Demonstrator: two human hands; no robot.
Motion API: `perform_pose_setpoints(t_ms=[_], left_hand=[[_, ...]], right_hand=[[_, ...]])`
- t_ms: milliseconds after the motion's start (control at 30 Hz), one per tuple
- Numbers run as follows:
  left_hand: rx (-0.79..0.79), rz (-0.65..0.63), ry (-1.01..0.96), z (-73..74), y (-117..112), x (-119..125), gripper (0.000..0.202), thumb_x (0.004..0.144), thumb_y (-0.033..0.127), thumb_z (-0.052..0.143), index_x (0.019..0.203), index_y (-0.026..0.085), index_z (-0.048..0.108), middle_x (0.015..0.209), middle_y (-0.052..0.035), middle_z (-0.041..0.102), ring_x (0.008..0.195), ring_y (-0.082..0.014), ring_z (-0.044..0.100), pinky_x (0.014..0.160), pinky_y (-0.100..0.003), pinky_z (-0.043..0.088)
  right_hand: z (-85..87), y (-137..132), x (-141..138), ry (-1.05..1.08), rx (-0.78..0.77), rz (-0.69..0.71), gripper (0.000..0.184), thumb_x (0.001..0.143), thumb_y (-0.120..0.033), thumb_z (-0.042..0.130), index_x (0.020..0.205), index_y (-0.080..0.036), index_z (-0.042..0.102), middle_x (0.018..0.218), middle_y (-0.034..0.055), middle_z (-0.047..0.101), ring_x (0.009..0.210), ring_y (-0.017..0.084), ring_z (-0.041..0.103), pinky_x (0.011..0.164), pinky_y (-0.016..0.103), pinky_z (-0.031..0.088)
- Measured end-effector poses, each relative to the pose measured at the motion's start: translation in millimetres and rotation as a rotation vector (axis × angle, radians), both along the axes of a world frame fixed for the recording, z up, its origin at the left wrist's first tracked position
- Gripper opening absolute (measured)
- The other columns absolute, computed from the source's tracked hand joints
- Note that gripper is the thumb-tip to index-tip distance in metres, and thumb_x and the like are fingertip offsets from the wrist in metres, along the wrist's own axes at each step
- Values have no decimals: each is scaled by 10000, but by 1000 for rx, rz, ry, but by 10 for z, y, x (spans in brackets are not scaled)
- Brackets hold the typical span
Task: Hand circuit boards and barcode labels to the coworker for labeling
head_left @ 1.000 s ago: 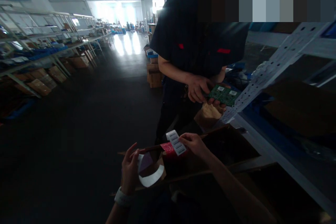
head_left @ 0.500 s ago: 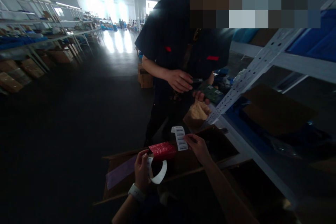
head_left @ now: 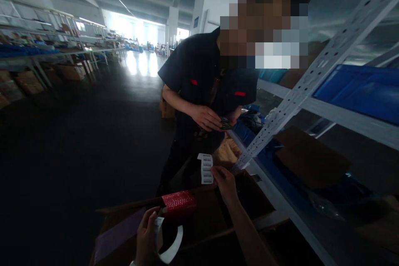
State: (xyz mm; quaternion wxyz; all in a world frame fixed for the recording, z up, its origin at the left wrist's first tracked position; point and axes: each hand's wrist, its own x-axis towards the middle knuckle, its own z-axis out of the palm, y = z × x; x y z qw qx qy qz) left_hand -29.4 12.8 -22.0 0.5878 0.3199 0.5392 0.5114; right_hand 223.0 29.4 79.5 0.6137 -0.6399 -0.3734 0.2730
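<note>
My right hand [head_left: 225, 183] pinches a barcode label strip [head_left: 206, 168] upright. My left hand [head_left: 146, 237] grips a curling white backing strip [head_left: 173, 245] beside the red bubble bag [head_left: 178, 201].

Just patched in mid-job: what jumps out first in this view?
Centre frame, the right hand holds up a white strip of barcode labels toward a person in a dark shirt, who bends over a small dark object in both hands. Lower down, the left hand holds a curling white backing strip beside a red bubble-wrap pouch on an open cardboard box. A white perforated rack upright slants across the right.
</note>
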Motion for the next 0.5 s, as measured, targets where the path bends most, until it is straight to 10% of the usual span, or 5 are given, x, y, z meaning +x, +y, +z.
perform_pose_setpoints(t_ms=[500], left_hand=[[41,44,116,-192,72,-103,389,624,590,619,785,244,693,862,-69,722,890,-305,659,774,-380,547]], right_hand=[[13,374,120,34,99,-3,454,619,-593,691,735,-155,663,470,-37,497,430,95,422,415,232,328]])
